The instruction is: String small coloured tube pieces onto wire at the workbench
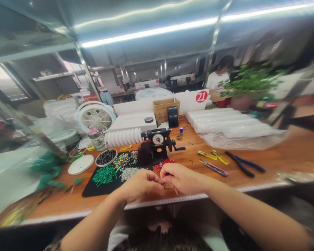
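My left hand (pixel 141 184) and my right hand (pixel 181 178) meet above the table's front edge, fingertips pinched close together. Between them is a small dark piece, and a short green piece (pixel 167 187) sticks out beneath my right fingers. Details of what they hold are too small to tell. Just behind stands a black hand-cranked winder (pixel 159 139) with white spools (pixel 124 137) on its shaft. To the left on a black mat (pixel 90 190) lie green tubes (pixel 104 175), silver pieces (pixel 129 173) and coloured beads (pixel 121 160); red pieces (pixel 163 164) lie behind my hands.
Black-and-blue pliers (pixel 244 164), snips (pixel 214 168) and yellow-handled tools (pixel 220 157) lie right. A bowl of black beads (pixel 106 157), a white lid (pixel 81 164) and a fan (pixel 96 118) are left. Wrapped white rolls (pixel 225 125) lie behind; a person (pixel 219 75) sits beyond.
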Motion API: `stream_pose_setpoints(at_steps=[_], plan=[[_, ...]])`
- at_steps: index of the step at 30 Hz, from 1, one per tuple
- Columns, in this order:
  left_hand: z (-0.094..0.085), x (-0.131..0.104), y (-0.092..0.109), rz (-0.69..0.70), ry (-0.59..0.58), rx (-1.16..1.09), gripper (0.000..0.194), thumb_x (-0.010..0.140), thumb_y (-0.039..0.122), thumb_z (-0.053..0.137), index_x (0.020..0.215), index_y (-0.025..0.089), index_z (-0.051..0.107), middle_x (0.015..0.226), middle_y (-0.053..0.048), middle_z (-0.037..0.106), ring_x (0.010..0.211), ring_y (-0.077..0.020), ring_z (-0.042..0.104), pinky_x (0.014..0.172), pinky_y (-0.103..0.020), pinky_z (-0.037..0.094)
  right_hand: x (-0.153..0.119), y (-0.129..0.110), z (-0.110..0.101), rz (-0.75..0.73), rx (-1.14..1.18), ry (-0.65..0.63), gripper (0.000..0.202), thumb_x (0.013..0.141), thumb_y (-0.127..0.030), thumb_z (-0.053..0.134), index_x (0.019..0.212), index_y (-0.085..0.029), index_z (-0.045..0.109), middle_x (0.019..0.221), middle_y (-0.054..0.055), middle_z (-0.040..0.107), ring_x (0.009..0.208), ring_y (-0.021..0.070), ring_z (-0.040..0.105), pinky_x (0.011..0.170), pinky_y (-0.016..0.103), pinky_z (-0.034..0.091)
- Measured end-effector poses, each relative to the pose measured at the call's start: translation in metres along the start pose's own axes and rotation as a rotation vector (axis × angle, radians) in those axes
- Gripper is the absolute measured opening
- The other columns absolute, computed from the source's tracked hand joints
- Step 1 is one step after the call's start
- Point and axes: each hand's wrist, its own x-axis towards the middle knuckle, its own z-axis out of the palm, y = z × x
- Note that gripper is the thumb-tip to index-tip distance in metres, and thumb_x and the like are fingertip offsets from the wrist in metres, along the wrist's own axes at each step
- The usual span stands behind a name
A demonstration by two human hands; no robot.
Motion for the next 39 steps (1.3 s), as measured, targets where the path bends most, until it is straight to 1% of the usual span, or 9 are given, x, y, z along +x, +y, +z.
stream_pose_setpoints(at_steps=[6,10,16,23,26,29,31,33,39], plan=[[-0.003,0.000,-0.006,0.006,-0.066,-0.130,0.024,0.061,0.032,0.072,0.076,0.014,0.067,0.056,0.005,0.051,0.048,-0.0060,0.032,0.047,-0.022,0.021,-0.002,-0.003,0.000,-0.010,0.044,0.039,0.011,0.079,-0.019,0.043,0.077,-0.016,0.053,0.055,-0.006,0.048,0.052,0.0025,0.044,0.055,0.014,0.031],[-0.003,0.002,-0.013,0.008,-0.094,-0.236,0.029,0.063,0.036,0.073,0.076,0.012,0.064,0.052,0.006,0.044,0.046,-0.0054,0.029,0.045,-0.021,0.017,-0.003,-0.007,0.003,0.011,0.034,0.091,0.012,0.079,-0.018,0.042,0.074,-0.016,0.053,0.055,-0.005,0.048,0.054,0.0029,0.044,0.056,0.014,0.031],[0.003,0.000,-0.017,0.028,-0.015,-0.171,0.036,0.065,0.046,0.071,0.071,0.013,0.060,0.048,0.007,0.037,0.046,-0.0063,0.026,0.045,-0.023,0.014,-0.003,-0.006,0.007,0.039,0.010,0.143,0.014,0.079,-0.015,0.040,0.076,-0.015,0.054,0.055,-0.004,0.049,0.057,0.0042,0.044,0.059,0.016,0.031],[0.011,-0.002,-0.020,0.079,0.072,-0.157,0.039,0.067,0.047,0.070,0.077,0.010,0.064,0.049,0.007,0.033,0.046,-0.0054,0.021,0.046,-0.024,0.010,-0.003,-0.005,0.009,-0.018,-0.040,0.208,0.015,0.079,-0.017,0.043,0.073,-0.014,0.056,0.074,0.000,0.059,0.066,0.0044,0.047,0.062,0.016,0.035],[0.012,0.000,-0.026,0.109,0.086,-0.275,0.034,0.067,0.043,0.071,0.077,0.010,0.063,0.048,0.008,0.032,0.046,-0.0052,0.021,0.046,-0.023,0.010,-0.001,-0.007,0.008,0.028,0.187,0.245,0.019,0.081,-0.027,0.045,0.089,-0.016,0.058,0.063,-0.002,0.056,0.054,0.0039,0.048,0.052,0.014,0.038],[0.013,0.001,-0.032,0.118,0.104,-0.478,0.031,0.067,0.039,0.072,0.077,0.012,0.060,0.048,0.009,0.029,0.044,-0.0043,0.017,0.045,-0.022,0.008,0.000,-0.004,0.008,0.102,0.468,0.345,0.034,0.082,-0.042,0.046,0.105,-0.018,0.053,0.069,-0.002,0.058,0.047,0.0049,0.051,0.039,0.014,0.039],[0.013,0.001,-0.033,0.113,0.115,-0.561,0.032,0.065,0.038,0.074,0.077,0.012,0.059,0.048,0.010,0.028,0.044,-0.0037,0.014,0.045,-0.022,0.006,-0.001,0.002,0.012,0.132,0.553,0.405,0.034,0.079,-0.046,0.050,0.092,-0.015,0.055,0.067,-0.002,0.058,0.043,0.0037,0.049,0.035,0.013,0.036],[0.013,0.001,-0.032,0.106,0.123,-0.598,0.034,0.064,0.038,0.076,0.077,0.012,0.058,0.047,0.010,0.026,0.044,-0.0035,0.013,0.044,-0.022,0.006,-0.002,0.009,0.020,0.153,0.607,0.409,0.033,0.076,-0.046,0.055,0.082,-0.014,0.056,0.056,-0.005,0.053,0.036,0.0014,0.042,0.034,0.011,0.032],[0.018,0.001,-0.029,0.096,0.128,-0.606,0.035,0.061,0.038,0.077,0.076,0.013,0.059,0.047,0.010,0.028,0.043,-0.0036,0.015,0.043,-0.022,0.007,0.001,0.011,0.042,0.146,0.821,0.434,0.035,0.070,-0.046,0.065,0.083,-0.014,0.060,0.050,-0.007,0.046,0.034,-0.0007,0.031,0.033,0.012,0.020]])
